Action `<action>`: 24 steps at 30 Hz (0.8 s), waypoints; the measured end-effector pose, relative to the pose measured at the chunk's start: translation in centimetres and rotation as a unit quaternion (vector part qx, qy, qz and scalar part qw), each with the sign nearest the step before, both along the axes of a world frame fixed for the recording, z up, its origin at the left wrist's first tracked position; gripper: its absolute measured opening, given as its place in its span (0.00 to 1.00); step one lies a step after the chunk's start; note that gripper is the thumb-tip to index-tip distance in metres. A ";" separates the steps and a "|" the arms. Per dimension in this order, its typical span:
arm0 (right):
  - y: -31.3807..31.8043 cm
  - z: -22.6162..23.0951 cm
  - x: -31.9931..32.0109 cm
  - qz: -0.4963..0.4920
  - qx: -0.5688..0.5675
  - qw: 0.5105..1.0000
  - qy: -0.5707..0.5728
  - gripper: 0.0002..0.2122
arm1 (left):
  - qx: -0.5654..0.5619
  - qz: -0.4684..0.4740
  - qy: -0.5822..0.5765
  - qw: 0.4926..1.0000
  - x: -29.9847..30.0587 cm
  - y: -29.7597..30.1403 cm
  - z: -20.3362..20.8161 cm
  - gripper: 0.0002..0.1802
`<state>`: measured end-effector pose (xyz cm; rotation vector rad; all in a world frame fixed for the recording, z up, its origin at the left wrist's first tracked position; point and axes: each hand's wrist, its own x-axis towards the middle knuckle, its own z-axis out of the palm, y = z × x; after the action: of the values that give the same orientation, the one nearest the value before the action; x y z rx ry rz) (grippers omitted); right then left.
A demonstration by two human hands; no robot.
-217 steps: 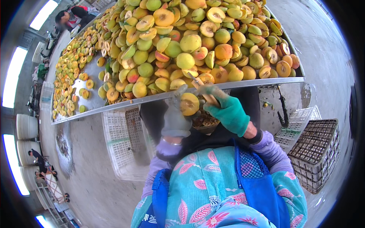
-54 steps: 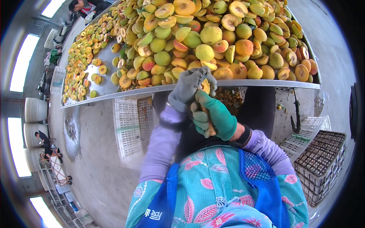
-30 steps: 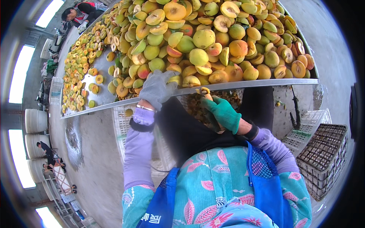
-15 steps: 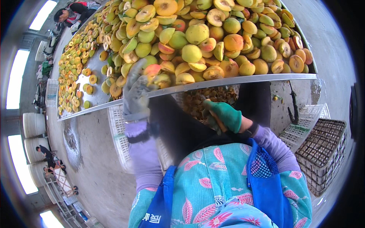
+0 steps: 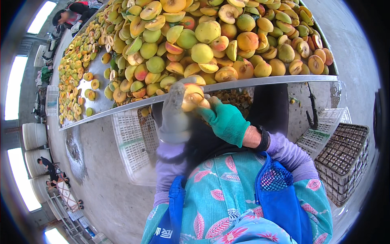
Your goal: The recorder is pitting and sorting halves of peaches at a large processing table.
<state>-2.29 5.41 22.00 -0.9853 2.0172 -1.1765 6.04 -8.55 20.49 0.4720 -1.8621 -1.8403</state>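
In front of my body, my left hand (image 5: 175, 110), in a grey glove, is closed round a peach half (image 5: 192, 97) with its orange cut flesh showing. The hand is blurred by motion. My right hand (image 5: 227, 121), in a green glove, is pressed up against the fruit from the right, fingers curled. The wooden-handled tool seen in it a moment earlier is now mostly hidden by the glove and fruit. Both hands are just below the near metal rim of a large tray (image 5: 260, 81), heaped with whole and halved peaches (image 5: 202, 53).
Below the tray, between my legs, is a container of brown scraps (image 5: 233, 96). White plastic crates (image 5: 132, 142) stand at left and right, with a dark-stained crate (image 5: 343, 156) at far right. Another person (image 5: 75, 16) works at the tray's far left; white tubs (image 5: 35, 136) line the left.
My left hand has left the pile on the tray and come right and down with a peach half. My right hand has risen to meet it at the fruit.
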 end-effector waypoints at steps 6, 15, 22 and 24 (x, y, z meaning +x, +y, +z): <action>-0.9 -1.1 -0.5 0.009 0.003 0.999 -0.031 0.20 | 0.046 0.066 0.053 0.995 -1.4 1.6 0.7 0.15; -0.1 -1.2 -1.7 0.082 -0.018 0.992 -0.094 0.19 | -0.476 0.059 0.038 0.877 -1.5 0.9 1.9 0.10; -1.5 -2.2 -0.5 -0.011 -0.046 0.970 -0.237 0.20 | 0.190 0.026 0.041 0.981 -2.7 1.7 1.1 0.15; -0.7 -1.5 -0.6 0.013 -0.069 0.986 -0.150 0.21 | 0.252 0.025 0.033 0.967 -2.2 1.4 1.5 0.17</action>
<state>-2.89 4.70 20.53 -0.8379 1.7005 -1.3771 3.80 -7.14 22.01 0.6097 -1.3105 -2.2630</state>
